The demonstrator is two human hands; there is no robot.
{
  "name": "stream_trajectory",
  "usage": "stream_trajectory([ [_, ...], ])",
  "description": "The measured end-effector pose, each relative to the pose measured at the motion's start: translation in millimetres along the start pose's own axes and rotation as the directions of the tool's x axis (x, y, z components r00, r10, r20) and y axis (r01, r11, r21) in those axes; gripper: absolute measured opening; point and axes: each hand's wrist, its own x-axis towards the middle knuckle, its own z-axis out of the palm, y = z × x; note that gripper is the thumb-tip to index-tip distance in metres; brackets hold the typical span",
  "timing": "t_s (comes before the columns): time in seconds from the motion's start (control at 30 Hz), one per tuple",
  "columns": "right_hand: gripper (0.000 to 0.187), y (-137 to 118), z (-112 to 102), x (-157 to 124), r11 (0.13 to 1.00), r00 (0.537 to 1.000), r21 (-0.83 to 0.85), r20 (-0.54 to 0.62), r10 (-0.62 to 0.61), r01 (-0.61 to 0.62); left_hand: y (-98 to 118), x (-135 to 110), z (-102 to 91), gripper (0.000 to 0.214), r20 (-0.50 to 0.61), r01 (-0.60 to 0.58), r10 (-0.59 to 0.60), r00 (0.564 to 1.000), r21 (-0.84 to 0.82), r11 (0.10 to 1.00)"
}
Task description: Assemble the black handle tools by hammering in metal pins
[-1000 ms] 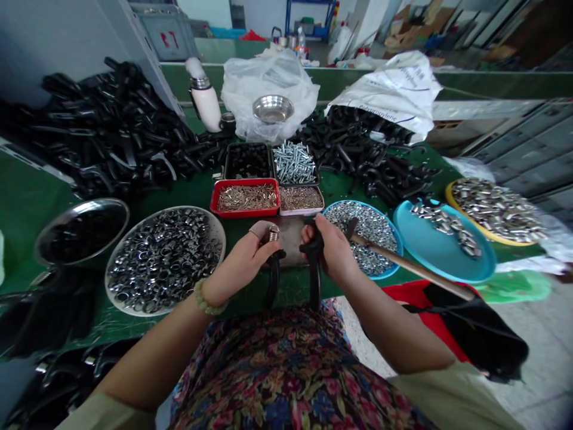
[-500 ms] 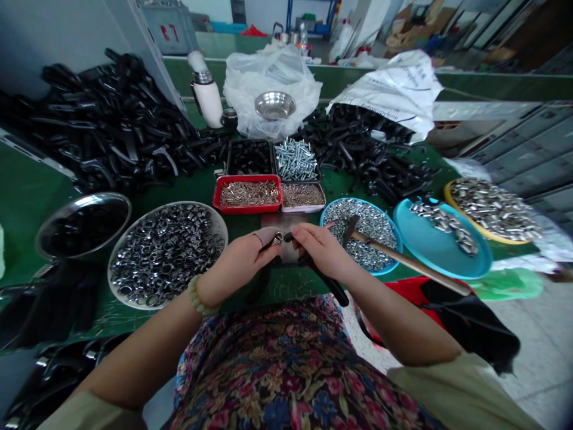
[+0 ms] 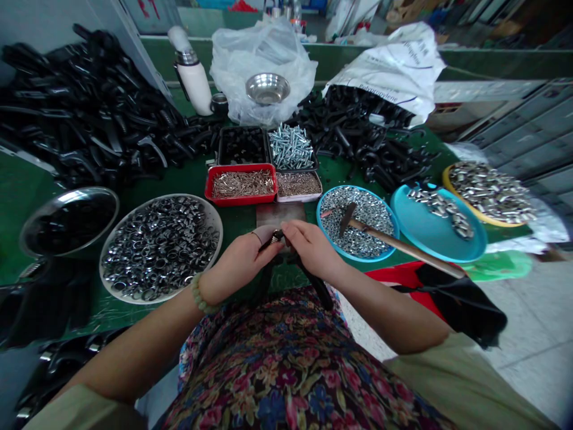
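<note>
Pinching a small threaded metal fitting in our nearly closed left grip, we hold it to the black curved handle wrapped in our right grip, low over the green surface, the hammer lying within reach on a blue plate.

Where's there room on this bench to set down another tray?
Green bench shows at the far left, between the heap of black parts and the round steel bowl. It's crowded around the red tray of pins.

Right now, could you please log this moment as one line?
left hand: at metal piece | right hand: on black part | hammer: on blue plate
</note>
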Motion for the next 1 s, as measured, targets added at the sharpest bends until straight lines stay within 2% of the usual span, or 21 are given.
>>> stream_trajectory([
  [0.07, 0.042, 1, 4, -2, 0.999, 0.997, 0.054, -0.072, -0.004, 0.008, 3, 0, 5.8, 0.030, -0.070, 0.022, -0.029, 0.997, -0.092, 0.996],
  [0.17, 0.042, 6, 10, -3, 0.996, 0.995, 0.093, -0.100, 0.015, -0.005, 2, 2, 13.5, 0.029, -0.090, 0.060, -0.073, 0.993, -0.138, 0.989],
  [0.37, 0.040, 23, 36, -5, 0.975, 0.958, 0.219, -0.275, 0.079, -0.017, -9, 5, 26.2, 0.030, -0.084, 0.107, -0.113, 0.990, -0.070, 0.992],
  [0.47, 0.041, 29, 43, -6, 0.962, 0.942, 0.270, -0.331, 0.055, 0.038, -10, 6, 21.0, 0.030, -0.095, 0.109, -0.114, 0.989, -0.050, 0.993],
  [0.53, 0.043, 31, 35, 3, 0.965, 0.972, 0.251, -0.235, -0.019, 0.079, -9, 5, 6.3, 0.030, -0.072, 0.096, -0.098, 0.993, -0.039, 0.995],
  [0.6, 0.049, 32, 17, 28, 0.976, 0.992, 0.183, -0.047, -0.115, 0.122, -8, 4, -15.2, 0.028, -0.046, 0.042, -0.044, 0.998, -0.039, 0.998],
  [0.63, 0.052, 32, 7, 46, 0.982, 0.987, 0.110, 0.043, -0.156, 0.151, -8, 3, -25.6, 0.028, -0.059, 0.010, -0.012, 0.998, -0.033, 0.999],
  [0.7, 0.055, 31, -9, 91, 0.967, 0.975, -0.144, 0.097, -0.200, 0.213, -8, 3, -38.5, 0.032, -0.148, -0.036, 0.040, 0.988, 0.033, 0.999],
  [0.73, 0.047, 30, -13, 114, 0.907, 0.972, -0.349, 0.081, -0.221, 0.235, -8, 4, -38.4, 0.034, -0.204, -0.037, 0.058, 0.977, 0.106, 0.994],
  [0.8, 0.031, 31, -11, 156, 0.680, 0.963, -0.682, 0.173, -0.208, 0.269, -7, 7, -23.3, 0.032, -0.218, -0.032, 0.105, 0.970, 0.312, 0.950],
  [0.87, 0.025, 33, 0, 183, 0.490, 0.948, -0.812, 0.274, -0.160, 0.317, -5, 12, 5.4, 0.032, -0.082, -0.076, 0.134, 0.988, 0.497, 0.864],
  [0.93, 0.023, 36, 14, 197, 0.430, 0.934, -0.829, 0.329, -0.143, 0.357, -5, 17, 32.7, 0.033, 0.080, -0.144, 0.120, 0.990, 0.573, 0.807],
  [1.0, 0.022, 38, 22, 201, 0.434, 0.925, -0.817, 0.345, -0.157, 0.379, -10, 22, 43.3, 0.030, 0.152, -0.183, 0.119, 0.981, 0.536, 0.824],
])
